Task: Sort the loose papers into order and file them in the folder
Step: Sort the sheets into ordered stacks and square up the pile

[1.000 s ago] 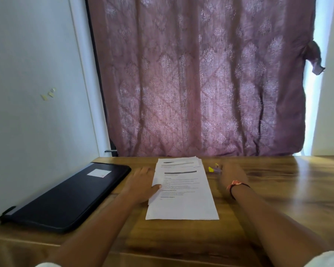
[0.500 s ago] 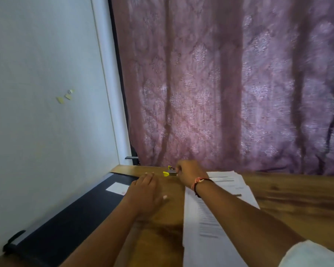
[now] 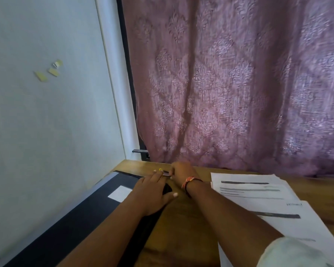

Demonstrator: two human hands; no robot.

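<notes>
Black folder (image 3: 69, 226) under flat left hand (image 3: 152, 191); right hand (image 3: 181, 171) pinches its zipper pull (image 3: 165, 173).

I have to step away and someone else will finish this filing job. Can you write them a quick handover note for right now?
Left hand: lies flat on the black folder, near its far corner, holding nothing.
Right hand: at the folder's far edge, fingers pinched on a small item with a yellow tip; what it is cannot be told.
Papers: a loose, fanned stack on the wooden table, to the right of the folder, untouched.
Done: nothing filed; the folder looks closed.
Left: open the folder, sort the papers into order, file them inside.
</notes>
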